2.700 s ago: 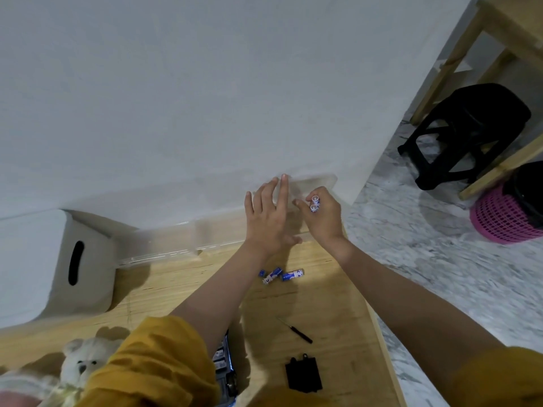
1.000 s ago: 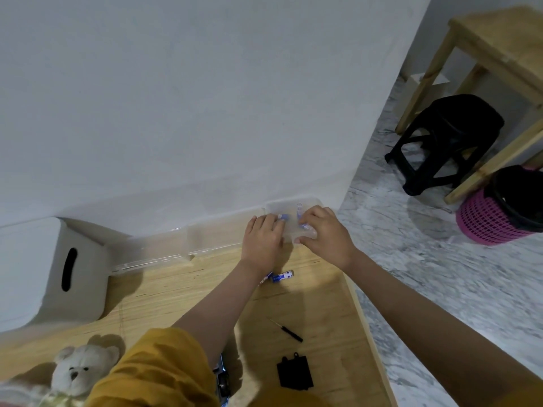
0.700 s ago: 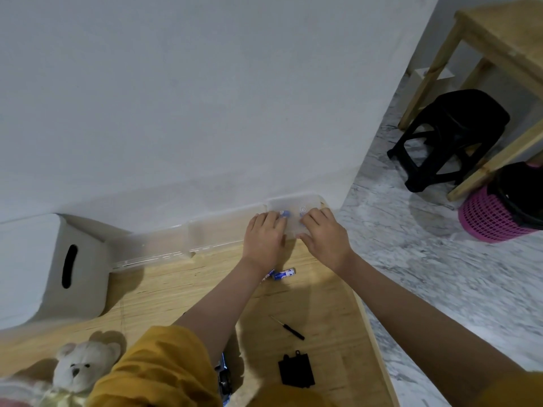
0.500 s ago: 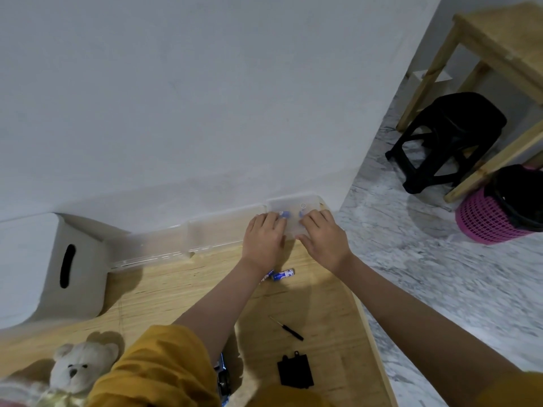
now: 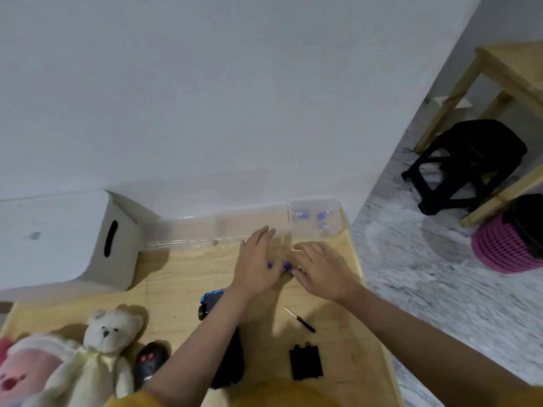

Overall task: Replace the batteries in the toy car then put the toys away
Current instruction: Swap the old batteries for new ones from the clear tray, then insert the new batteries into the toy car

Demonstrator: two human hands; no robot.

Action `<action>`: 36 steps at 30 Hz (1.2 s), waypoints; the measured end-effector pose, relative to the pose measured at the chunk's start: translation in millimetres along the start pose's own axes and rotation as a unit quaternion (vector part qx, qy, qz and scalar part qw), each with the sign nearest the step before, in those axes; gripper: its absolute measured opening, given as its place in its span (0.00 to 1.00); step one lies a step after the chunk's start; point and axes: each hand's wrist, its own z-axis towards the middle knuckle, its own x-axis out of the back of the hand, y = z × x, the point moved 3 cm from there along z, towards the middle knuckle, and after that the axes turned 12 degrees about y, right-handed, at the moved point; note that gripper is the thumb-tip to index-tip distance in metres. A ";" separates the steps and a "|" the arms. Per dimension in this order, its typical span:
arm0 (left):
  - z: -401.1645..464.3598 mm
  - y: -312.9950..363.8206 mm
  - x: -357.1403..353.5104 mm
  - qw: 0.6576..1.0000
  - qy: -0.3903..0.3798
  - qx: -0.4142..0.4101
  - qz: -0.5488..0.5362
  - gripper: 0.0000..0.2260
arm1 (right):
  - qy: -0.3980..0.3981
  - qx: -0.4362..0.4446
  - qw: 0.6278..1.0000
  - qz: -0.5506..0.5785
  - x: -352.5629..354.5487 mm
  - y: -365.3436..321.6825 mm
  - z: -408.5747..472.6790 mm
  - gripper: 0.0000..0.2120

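Observation:
My left hand lies flat on the wooden table, fingers spread, over loose blue batteries. My right hand reaches in from the right, its fingertips touching the same batteries; its grip is hidden. A small clear box by the wall holds several blue batteries. The blue and black toy car lies partly under my left forearm. A small screwdriver and the black battery cover lie near the table's right edge.
A long clear container and a white bin stand against the wall. A white teddy bear, a pink plush and a black remote lie at front left. A black stool and pink basket stand on the floor.
Both hands have left the small clear box and come back toward me, down onto the loose batteries on the table. The view has tilted down.

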 end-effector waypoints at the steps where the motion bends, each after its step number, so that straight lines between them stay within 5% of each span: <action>1: -11.2 -3.7 7.0 1.000 0.010 0.011 -0.003 0.26 | -0.021 0.000 1.000 0.004 -4.1 -6.0 -0.9 0.16; 8: -81.1 -35.2 52.2 0.995 0.056 0.067 0.037 0.27 | -0.135 -0.045 0.989 0.026 -43.3 -22.1 5.4 0.32; 12: -110.9 -49.8 72.1 0.990 0.067 0.110 0.062 0.28 | -0.133 -0.085 0.987 0.007 -64.9 -26.2 4.9 0.28; 18: -144.0 -57.1 88.9 0.988 0.070 0.124 0.060 0.33 | -0.044 -0.136 0.990 0.003 -67.7 -30.9 10.1 0.11; 27: -177.1 -70.8 83.9 0.988 -0.021 0.144 0.045 0.43 | -0.112 -0.152 0.982 0.000 -69.2 -35.0 10.9 0.10; 36: -182.9 -79.3 78.7 0.984 -0.072 0.165 0.018 0.45 | -0.084 -0.142 0.986 -0.022 -63.4 -37.1 5.5 0.13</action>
